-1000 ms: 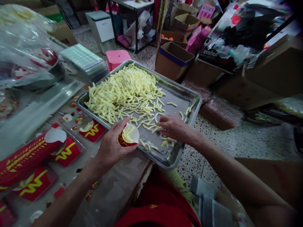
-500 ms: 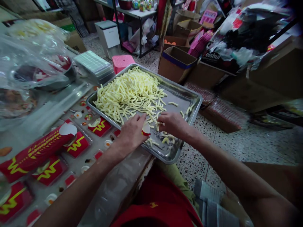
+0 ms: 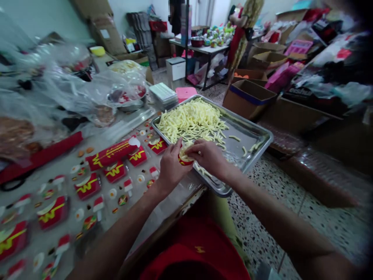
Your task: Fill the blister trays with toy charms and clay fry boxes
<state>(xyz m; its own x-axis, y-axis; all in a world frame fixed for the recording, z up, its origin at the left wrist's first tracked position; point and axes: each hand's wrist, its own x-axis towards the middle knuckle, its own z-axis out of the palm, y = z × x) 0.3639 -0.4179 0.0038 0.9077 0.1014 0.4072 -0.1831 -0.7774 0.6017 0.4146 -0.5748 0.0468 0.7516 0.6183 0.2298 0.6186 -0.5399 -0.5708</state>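
Pale wall (image 3: pixel 52 19), speckled floor (image 3: pixel 329 221), dark-legged table (image 3: pixel 204 49) behind.

The hands (image 3: pixel 172 165) hide most of the red cup (image 3: pixel 185 161).

I see a big yellow W on the small red packs (image 3: pixel 87 187), in from the near edge of the desk (image 3: pixel 159 214). Yellow marks on the long red stack (image 3: pixel 112 154) and the red cup (image 3: pixel 184 161) I hold are too blurry. A black box (image 3: pixel 304 94) past the desk's right edge has fuzzy white letters, maybe "hui".
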